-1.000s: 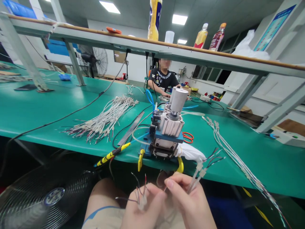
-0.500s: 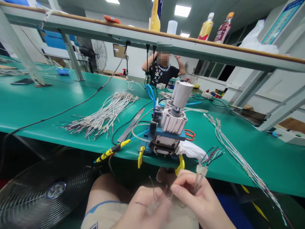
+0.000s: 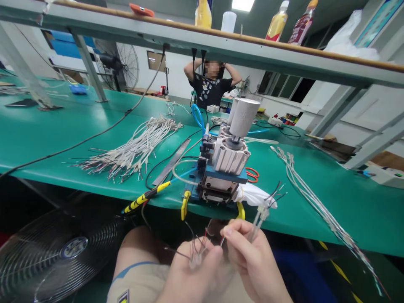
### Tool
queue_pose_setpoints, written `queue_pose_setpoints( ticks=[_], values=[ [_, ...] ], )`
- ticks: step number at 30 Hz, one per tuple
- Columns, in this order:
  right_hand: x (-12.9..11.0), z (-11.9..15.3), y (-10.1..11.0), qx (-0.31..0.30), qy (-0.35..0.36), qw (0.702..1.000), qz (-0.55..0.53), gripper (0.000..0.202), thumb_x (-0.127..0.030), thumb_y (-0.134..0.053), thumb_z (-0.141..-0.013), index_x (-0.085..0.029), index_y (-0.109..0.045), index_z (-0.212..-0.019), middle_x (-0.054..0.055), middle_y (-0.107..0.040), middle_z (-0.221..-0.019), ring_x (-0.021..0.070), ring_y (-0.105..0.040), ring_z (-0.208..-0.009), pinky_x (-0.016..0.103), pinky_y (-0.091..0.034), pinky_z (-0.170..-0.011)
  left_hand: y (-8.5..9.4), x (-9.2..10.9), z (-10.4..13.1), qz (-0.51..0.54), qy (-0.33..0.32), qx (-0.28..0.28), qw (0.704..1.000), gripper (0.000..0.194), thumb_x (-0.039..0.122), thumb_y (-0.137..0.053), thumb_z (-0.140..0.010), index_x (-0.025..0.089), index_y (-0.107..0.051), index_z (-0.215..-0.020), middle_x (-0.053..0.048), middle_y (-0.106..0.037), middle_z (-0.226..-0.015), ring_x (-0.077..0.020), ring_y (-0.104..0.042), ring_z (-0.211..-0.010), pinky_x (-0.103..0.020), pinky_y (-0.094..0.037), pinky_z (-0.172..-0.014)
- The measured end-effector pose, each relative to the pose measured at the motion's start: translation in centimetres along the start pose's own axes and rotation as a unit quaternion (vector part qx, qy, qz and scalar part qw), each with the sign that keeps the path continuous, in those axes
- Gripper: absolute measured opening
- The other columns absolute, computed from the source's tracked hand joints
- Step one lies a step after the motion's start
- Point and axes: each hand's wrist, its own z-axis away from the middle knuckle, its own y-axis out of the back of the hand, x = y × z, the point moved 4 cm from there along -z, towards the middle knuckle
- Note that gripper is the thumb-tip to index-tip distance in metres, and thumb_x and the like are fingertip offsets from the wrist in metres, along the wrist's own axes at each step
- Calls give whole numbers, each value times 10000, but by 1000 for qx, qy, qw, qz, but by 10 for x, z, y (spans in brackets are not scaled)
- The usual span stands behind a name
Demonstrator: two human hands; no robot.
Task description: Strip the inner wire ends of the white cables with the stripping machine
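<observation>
My left hand [image 3: 192, 273] is closed around a cable end, whose thin dark and red wires [image 3: 205, 235] fan out above the fingers. Close beside it, my right hand [image 3: 255, 261] pinches a thin wire between thumb and forefinger. The same right hand also has grey cables [image 3: 255, 221] passing through it, with pale clear connectors [image 3: 263, 210] and loose wire ends sticking up. Both hands are over my lap, in front of the table edge. A pneumatic press [image 3: 227, 164] with metal cylinders stands just beyond them on the green table [image 3: 104, 134].
A pile of white cables [image 3: 135, 147] lies left of the press, near a steel ruler [image 3: 172, 162]. More cables [image 3: 309, 202] lie at the right, over the table edge. A fan [image 3: 72, 252] stands low at left. Bottles [image 3: 277, 23] stand on the shelf; a person [image 3: 210, 86] is opposite.
Both hands have risen slightly, and my right hand has shifted a little left with its cables. The view has tilted slightly. The wires in my left hand show more clearly.
</observation>
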Motion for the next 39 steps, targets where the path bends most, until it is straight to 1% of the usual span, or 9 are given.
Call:
queue_pose_setpoints(
  ticks=[4,9,13,17,19,22,29,32,39],
  values=[
    [3,-1,-2,-9,-6,1000,-10,330,-431,-851,-716,-125,-730,-726,-121,-305,-400,8,-136,-364,133,-106,-341,0,1,-2,17,-2,-2,1000,394,497,-834,-717,149,-674,-626,0,-595,-389,-75,-439,-377,-168,-399,-457],
    [4,-1,-1,-2,2,999,-41,331,-449,-790,-757,-119,-771,-745,-38,-491,-538,-7,-193,-356,144,-104,-338,2,1,-3,32,4,-3,999,378,478,-843,-713,141,-687,-646,-14,-611,-405,-84,-448,-380,-181,-398,-449],
    [6,1,-1,0,-2,1000,-18,317,-433,-835,-722,-123,-773,-736,-73,-406,-463,-2,-174,-366,145,-114,-357,4,2,-2,19,-5,3,1000,383,491,-834,-719,142,-690,-653,-17,-611,-414,-90,-460,-393,-173,-368,-430],
    [9,1,-1,-4,3,1000,4,317,-450,-841,-729,-140,-778,-758,-80,-379,-440,12,-212,-367,160,-141,-371,5,1,-2,8,-12,-8,1000,394,498,-814,-740,140,-682,-642,-12,-604,-403,-64,-387,-374,-160,-336,-419],
    [10,0,-2,-9,8,1000,13,317,-456,-838,-734,-147,-779,-769,-79,-380,-438,18,-225,-367,166,-147,-371,5,2,-4,12,-12,-6,1000,389,495,-813,-738,142,-678,-646,-15,-606,-413,-81,-439,-391,-162,-332,-414],
    [9,0,0,4,12,1000,25,344,-481,-848,-713,-147,-778,-756,-58,-434,-459,18,-255,-372,160,-167,-371,2,11,-12,25,-22,-4,999,395,498,-824,-707,144,-664,-634,-11,-592,-413,-105,-490,-401,-169,-328,-400],
    [4,7,12,48,34,998,3,357,-483,-882,-660,-155,-799,-776,-80,-397,-458,-4,-188,-365,125,-128,-345,-2,39,-43,-4,-54,-38,998,352,422,-728,-815,116,-639,-663,-15,-597,-436,-28,-307,-356,-147,-173,-382],
    [8,11,19,58,20,998,0,328,-457,-886,-670,-163,-797,-783,-100,-335,-442,2,-179,-371,122,-121,-347,-1,38,-54,-1,-61,-35,998,317,388,-698,-841,120,-636,-683,-10,-605,-450,-21,-270,-344,-153,-157,-378],
    [13,14,20,52,1,999,0,319,-447,-886,-671,-162,-794,-778,-97,-343,-458,-2,-162,-377,128,-100,-352,-1,32,-66,-2,-71,-18,997,284,356,-671,-852,139,-620,-677,-1,-609,-451,-26,-268,-335,-154,-163,-360]
  ],
)
